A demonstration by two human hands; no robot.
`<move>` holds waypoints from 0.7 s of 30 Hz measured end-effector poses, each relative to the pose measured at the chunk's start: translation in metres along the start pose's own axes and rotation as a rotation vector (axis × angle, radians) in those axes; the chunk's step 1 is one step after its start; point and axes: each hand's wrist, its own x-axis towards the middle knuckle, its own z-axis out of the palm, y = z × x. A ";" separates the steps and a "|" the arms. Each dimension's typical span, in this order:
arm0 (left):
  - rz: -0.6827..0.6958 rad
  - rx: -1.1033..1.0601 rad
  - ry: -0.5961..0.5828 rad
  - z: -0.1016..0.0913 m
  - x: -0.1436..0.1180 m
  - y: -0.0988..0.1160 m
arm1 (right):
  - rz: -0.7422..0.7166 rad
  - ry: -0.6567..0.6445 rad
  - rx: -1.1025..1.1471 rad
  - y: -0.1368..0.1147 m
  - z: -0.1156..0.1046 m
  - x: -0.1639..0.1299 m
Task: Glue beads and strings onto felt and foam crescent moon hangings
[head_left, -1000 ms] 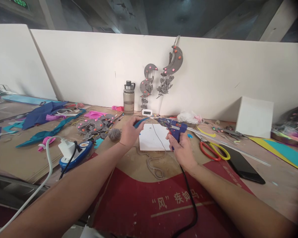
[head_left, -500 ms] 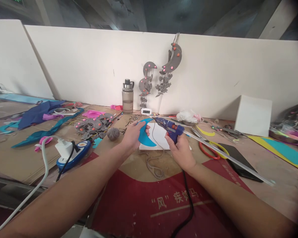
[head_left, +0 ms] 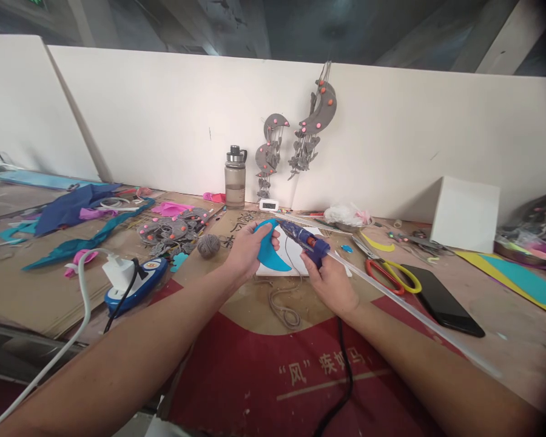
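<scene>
Left hand: the left hand (head_left: 246, 252) pinches a blue foam crescent (head_left: 269, 247) between thumb and fingers, raised just above the counter (head_left: 505, 315) at the centre of the view
Right hand: the right hand (head_left: 330, 282) is wrapped tight round the grip of a blue hot glue gun (head_left: 307, 241), at 3 o'clock of the crescent
Glue gun: its nozzle points toward 10 o'clock and sits at the crescent's upper edge; whether it touches cannot be told; a clear glue stick (head_left: 391, 297) juts out of its back toward 4 o'clock and a black cord (head_left: 346, 376) runs down toward 6 o'clock
Under the hands: a white foam block (head_left: 295, 258) lies on the counter with a grey string (head_left: 282, 306) trailing off toward 6 o'clock
At 3 o'clock of the gun: red and yellow scissors (head_left: 391, 276), then a black phone (head_left: 441, 300) just beside them
At 9 o'clock of the left hand: a grey yarn ball (head_left: 208, 245), farther out a white charger (head_left: 116, 273) on a blue power strip (head_left: 139, 285)
At 12 o'clock: a water bottle (head_left: 235, 179) stands against the white wall panel (head_left: 141, 121), and grey moon hangings (head_left: 300, 133) hang on it
</scene>
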 end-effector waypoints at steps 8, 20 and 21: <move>0.054 0.086 0.011 0.000 -0.002 -0.001 | -0.006 0.024 -0.014 -0.001 0.000 0.001; 0.100 0.160 0.008 -0.001 0.000 -0.003 | -0.034 0.028 -0.018 -0.005 -0.001 -0.001; 0.105 0.166 0.012 -0.001 0.000 -0.003 | -0.028 0.030 -0.016 -0.005 -0.001 -0.001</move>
